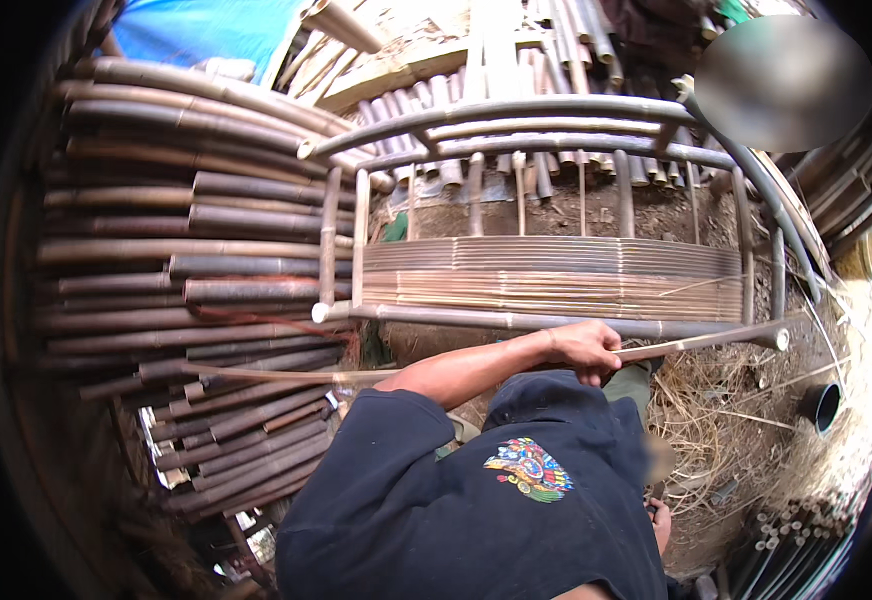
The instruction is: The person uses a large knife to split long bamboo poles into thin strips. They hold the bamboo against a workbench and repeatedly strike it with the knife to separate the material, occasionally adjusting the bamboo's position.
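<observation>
My left hand [586,350] is closed around a long, thin bamboo strip [696,343]. The strip reaches out to the right past the end of the front rail, and a long strip also shows left of my forearm, over the stacked poles. Just beyond the hand stands a bamboo bench frame [516,320], with slender slats [556,270] laid side by side across its seat. Low on the right, beside my dark shirt, my right hand [661,525] is partly hidden. Its fingers are curled by a small dark piece that I cannot make out.
Bamboo poles [126,250] lie stacked along the left. More cut poles lie behind the bench, near a blue tarp [206,30]. Shavings [696,430] litter the ground at right, with a dark, round-mouthed container [819,408] and a bundle of thin poles [796,530].
</observation>
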A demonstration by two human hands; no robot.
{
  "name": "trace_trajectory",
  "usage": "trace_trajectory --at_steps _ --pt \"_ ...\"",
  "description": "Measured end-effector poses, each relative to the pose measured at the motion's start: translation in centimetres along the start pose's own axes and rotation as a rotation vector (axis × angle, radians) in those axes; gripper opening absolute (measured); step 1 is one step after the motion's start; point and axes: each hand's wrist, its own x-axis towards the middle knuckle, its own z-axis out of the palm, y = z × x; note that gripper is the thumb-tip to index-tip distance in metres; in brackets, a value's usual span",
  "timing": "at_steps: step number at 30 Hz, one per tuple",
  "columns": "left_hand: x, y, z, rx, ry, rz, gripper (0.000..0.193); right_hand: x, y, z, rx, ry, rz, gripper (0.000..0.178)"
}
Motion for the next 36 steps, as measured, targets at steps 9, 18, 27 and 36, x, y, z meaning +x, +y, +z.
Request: trace_trajectory --at_steps 9,18,27,36 --pt "13.6 12.0 1.5 0.272 0.310 -0.145 0.025 13.1 -14.3 0.3 -0.531 0.413 -0.648 0.060" --pt "25.9 23.3 8.2 0.810 0.497 0.155 0.042 20.5 -38.4 7.0 -0.543 0.041 -0.846 0.052" --pt "28.8 22.6 8.4 1.309 0.557 0.051 0.045 18.7 -43.2 -10.5 0.743 0.667 -0.582 0.053" --pt "34.4 24.0 7.8 1.718 0.390 0.019 0.037 24.1 -38.3 -9.2 -0.134 0.473 -0.689 0.029"
